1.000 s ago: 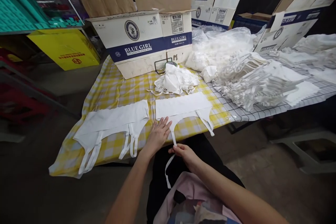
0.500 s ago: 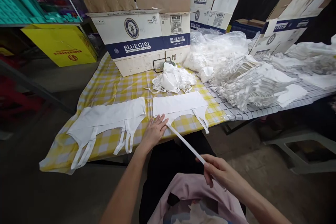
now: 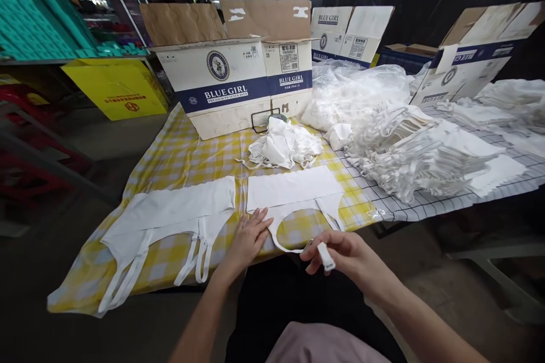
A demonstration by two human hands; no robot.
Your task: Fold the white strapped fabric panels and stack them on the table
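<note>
A white cloth piece (image 3: 293,187) with straps lies flat on the yellow checked tablecloth (image 3: 179,153) at the table's front edge. My left hand (image 3: 249,238) rests flat on its lower left corner, fingers spread. My right hand (image 3: 340,252) pinches the end of one white strap (image 3: 326,255), which curves in a loop back to the cloth. A second white strapped piece (image 3: 170,218) lies flat to the left, its straps hanging over the edge.
A crumpled heap of white pieces (image 3: 283,144) sits behind the flat one. A Blue Girl cardboard box (image 3: 238,82) stands open at the back. Stacked white pieces (image 3: 426,153) and plastic bags (image 3: 357,88) fill the right. More boxes (image 3: 468,51) stand behind.
My right hand first drew the strap out straight toward me and to the right, then brought its end back up near the table edge, so the strap now forms a loop. My left hand stayed put.
</note>
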